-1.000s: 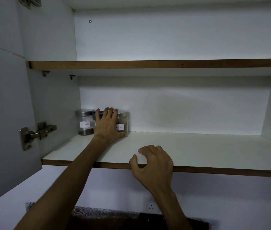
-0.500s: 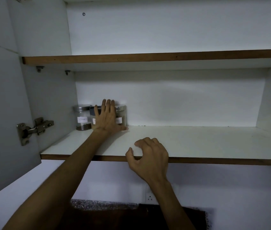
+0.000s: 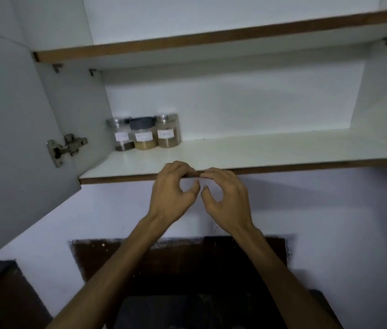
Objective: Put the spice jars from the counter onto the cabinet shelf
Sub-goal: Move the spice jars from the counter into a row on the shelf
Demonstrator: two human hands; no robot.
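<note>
Three labelled spice jars stand in a row at the back left of the lower cabinet shelf [image 3: 258, 153]: a steel-lidded jar [image 3: 121, 136] with dark contents, a dark-lidded jar [image 3: 143, 135] with yellow powder, and a steel-lidded jar [image 3: 168, 132] with tan powder. My left hand [image 3: 173, 188] and my right hand [image 3: 225, 198] hover side by side in front of the shelf's front edge, below the jars. Both have curled, parted fingers and hold nothing.
The open cabinet door [image 3: 9, 138] with its metal hinge [image 3: 65, 148] stands at the left. An upper shelf [image 3: 211, 38] runs above. Below are a white wall and a dark counter [image 3: 187, 281].
My left hand has let go of the jars and drawn back to the shelf's front edge beside my right hand. The view has tilted down, and all three jars now show.
</note>
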